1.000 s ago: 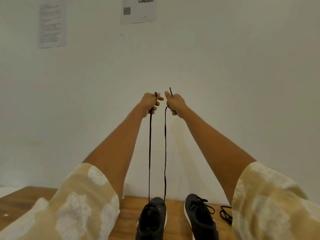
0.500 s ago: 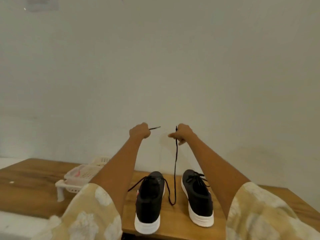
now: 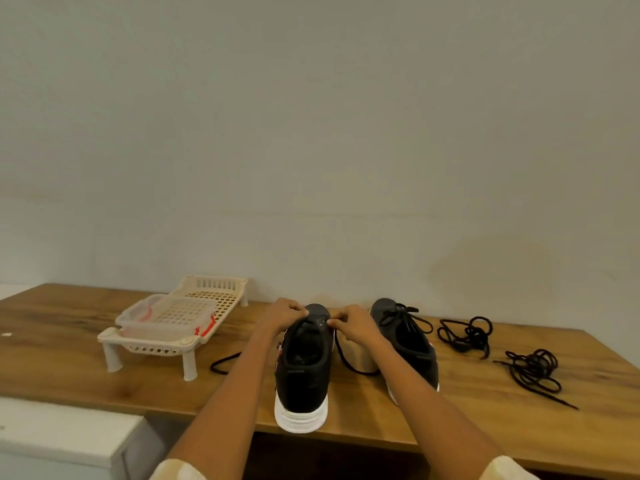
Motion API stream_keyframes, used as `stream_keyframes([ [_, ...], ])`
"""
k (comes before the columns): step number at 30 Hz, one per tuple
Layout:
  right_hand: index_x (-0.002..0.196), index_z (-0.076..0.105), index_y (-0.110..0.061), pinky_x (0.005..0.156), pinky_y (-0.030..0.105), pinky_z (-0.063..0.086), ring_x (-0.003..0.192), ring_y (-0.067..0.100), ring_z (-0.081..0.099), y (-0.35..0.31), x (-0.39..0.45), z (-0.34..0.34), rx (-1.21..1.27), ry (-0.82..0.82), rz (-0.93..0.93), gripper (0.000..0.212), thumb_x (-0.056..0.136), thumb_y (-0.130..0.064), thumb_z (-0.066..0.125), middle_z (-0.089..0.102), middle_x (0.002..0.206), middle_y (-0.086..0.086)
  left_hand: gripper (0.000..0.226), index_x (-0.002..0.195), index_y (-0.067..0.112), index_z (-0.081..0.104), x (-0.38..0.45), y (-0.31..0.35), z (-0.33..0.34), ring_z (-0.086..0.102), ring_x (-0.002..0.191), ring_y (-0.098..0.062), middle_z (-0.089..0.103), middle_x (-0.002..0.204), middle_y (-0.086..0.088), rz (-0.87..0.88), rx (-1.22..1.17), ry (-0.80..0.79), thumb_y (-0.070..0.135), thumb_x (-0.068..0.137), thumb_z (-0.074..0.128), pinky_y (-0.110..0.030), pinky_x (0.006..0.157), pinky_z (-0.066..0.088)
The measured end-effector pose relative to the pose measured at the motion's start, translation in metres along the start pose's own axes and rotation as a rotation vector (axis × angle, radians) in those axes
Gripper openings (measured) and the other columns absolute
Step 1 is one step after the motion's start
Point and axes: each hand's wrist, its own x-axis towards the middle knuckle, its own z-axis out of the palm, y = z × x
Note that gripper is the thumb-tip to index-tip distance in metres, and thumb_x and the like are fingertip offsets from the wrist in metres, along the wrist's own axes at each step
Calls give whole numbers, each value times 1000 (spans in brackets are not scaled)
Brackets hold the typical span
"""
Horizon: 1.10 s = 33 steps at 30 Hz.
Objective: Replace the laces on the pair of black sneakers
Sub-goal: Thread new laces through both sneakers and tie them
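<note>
1. Left hand [image 3: 284,314] and right hand [image 3: 349,323] are pinching the lace [image 3: 341,355] with curled fingers at the left sneaker [image 3: 304,362] eyelets.
2. Right sneaker [image 3: 405,341] is sitting laced just right of the fingers.
3. Two loose lace bundles [image 3: 464,332] [image 3: 531,370] are lying further right on the bench [image 3: 52,358].
4. Left of the fingers, a clear lidded box [image 3: 166,315] is sitting on a slotted rack [image 3: 194,306]; contents: cannot tell.

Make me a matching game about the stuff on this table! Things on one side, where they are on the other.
Things:
1. left sneaker
2. right sneaker
3. plastic rack
4. loose lace piles

Places or states:
A. far right on the table
B. between both hands, left hand and right hand
C. already laced
D. far left, holding a clear box

Pairs: 1-B, 2-C, 3-D, 4-A
</note>
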Motion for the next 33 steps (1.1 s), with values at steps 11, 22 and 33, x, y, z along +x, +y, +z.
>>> stream_keyframes([
  [11, 89, 59, -1, 78, 40, 53, 94, 32, 62, 7, 14, -27, -265, 179, 40, 10, 93, -5, 51, 56, 115, 15, 13, 97, 20, 65, 2, -4, 0, 56, 99, -19, 64, 116, -4, 27, 107, -76, 20, 90, 55, -31, 85, 46],
  [22, 90, 43, -6, 80, 35, 41, 110, 36, 48, 11, 18, -26, -195, 141, 74, 14, 91, 8, 40, 45, 115, 20, 37, 130, 27, 49, 7, 16, 9, 45, 101, -26, 32, 119, -9, 179, 333, -308, 23, 94, 54, -35, 99, 39],
  [33, 115, 53, 5, 69, 33, 42, 87, 34, 58, 21, 22, -47, -299, 168, 122, 23, 93, 1, 48, 44, 127, 21, 18, 109, 8, 58, 2, 3, -3, 50, 96, -22, 53, 107, -9, 184, 180, -203, 12, 91, 57, -30, 82, 40],
])
